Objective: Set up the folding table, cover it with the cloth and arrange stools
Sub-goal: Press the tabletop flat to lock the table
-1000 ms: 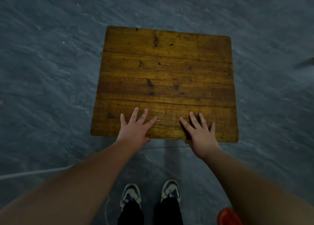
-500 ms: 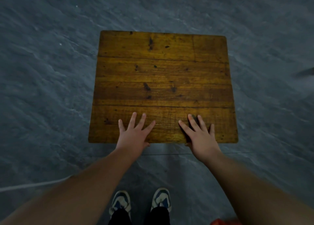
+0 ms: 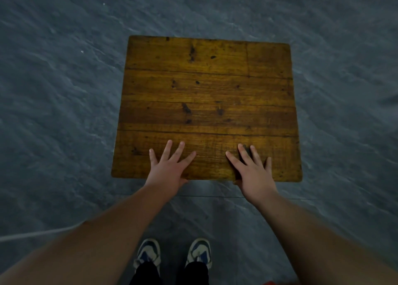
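**Table up, both palms testing the top**

The folding table (image 3: 206, 104) stands on the grey floor (image 3: 53, 112) straight ahead of the person, its plank surface bare and level to the eye; its legs are hidden beneath. The left hand (image 3: 167, 170) and right hand (image 3: 252, 172) lie flat on the near edge, fingers spread and straight, each grip released and grasping nothing, only pressing the wood. This looks like the steadiness check that closes the set-up step. Next would come the cloth, which is not in view, so the person must turn away to fetch it. No stools show either. Two shoes (image 3: 148, 254) stand just near of the table, and a pale cord (image 3: 38, 234) crosses the floor at near left.
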